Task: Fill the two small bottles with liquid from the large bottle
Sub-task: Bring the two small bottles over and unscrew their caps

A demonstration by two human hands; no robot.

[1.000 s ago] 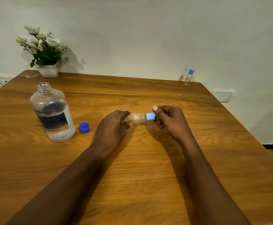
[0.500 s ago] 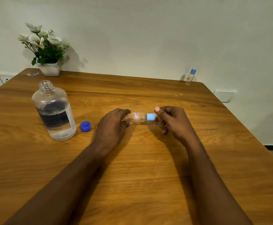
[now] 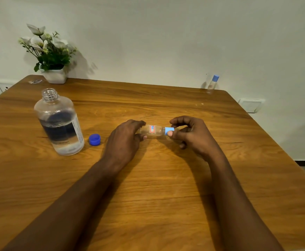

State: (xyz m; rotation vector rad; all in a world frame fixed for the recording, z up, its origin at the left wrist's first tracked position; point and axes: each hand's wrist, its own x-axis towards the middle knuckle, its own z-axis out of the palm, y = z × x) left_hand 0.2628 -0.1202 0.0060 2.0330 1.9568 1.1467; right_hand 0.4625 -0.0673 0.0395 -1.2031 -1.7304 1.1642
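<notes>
At the left, the large bottle [image 3: 61, 124] is seen upright and uncapped on the table [image 3: 157, 187], with a loose cap [image 3: 95, 139] lying just beside it. In the middle, a small bottle [image 3: 152, 131] is held sideways by the left hand [image 3: 124, 138], fingers curled round its base, and its light-blue cap [image 3: 169, 130] is pinched by the right hand [image 3: 193, 134]. A second small bottle [image 3: 212, 85] is stood, capped, at the far right edge.

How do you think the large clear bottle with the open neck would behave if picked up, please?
The large clear round bottle looks about half full, so it probably feels fairly heavy. Its neck is uncapped, with the small blue screw cap lying beside it, so a quick tilt would likely spill. Its broad base should resist tipping.
</notes>
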